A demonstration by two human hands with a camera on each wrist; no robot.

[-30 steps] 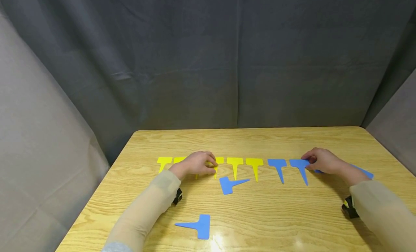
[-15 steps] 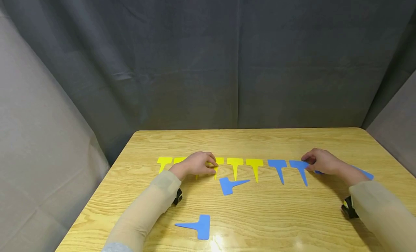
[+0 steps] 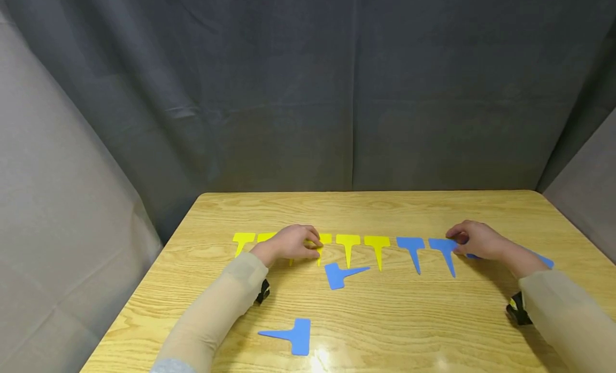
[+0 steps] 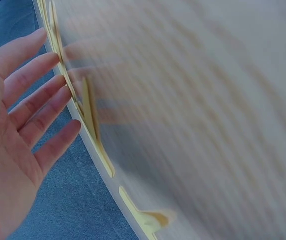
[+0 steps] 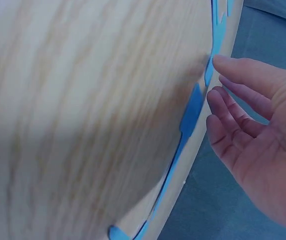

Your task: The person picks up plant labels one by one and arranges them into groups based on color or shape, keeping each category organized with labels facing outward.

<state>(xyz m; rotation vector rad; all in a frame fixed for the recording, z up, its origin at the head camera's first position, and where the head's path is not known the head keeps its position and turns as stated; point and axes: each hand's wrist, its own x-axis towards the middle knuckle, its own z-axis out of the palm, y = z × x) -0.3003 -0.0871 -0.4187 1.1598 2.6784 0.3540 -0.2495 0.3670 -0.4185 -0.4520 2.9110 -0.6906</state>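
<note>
In the head view, several T-shaped yellow plant labels [image 3: 348, 240] and blue plant labels [image 3: 410, 243] lie in a row, stems toward me. My left hand [image 3: 291, 242] is over the yellow ones, partly hiding them, its fingers relaxed and spread in the left wrist view. At the row's right, my right hand [image 3: 483, 239] holds the upper right corner of a blue plant label [image 3: 441, 245] between thumb and index finger; the other fingers curve loosely. Part of another blue label [image 3: 536, 255] shows beyond that wrist, mostly hidden.
One loose blue label [image 3: 335, 277] lies sideways just below the row, and another loose blue label [image 3: 300, 336] lies near the front. They rest on a wood-grain table [image 3: 409, 330]. A dark curtain [image 3: 289, 95] hangs behind its far edge.
Both hands stay almost where they were. The stem tip of the blue plant label at my right hand has shifted very slightly left; the view itself has tilted a little.
</note>
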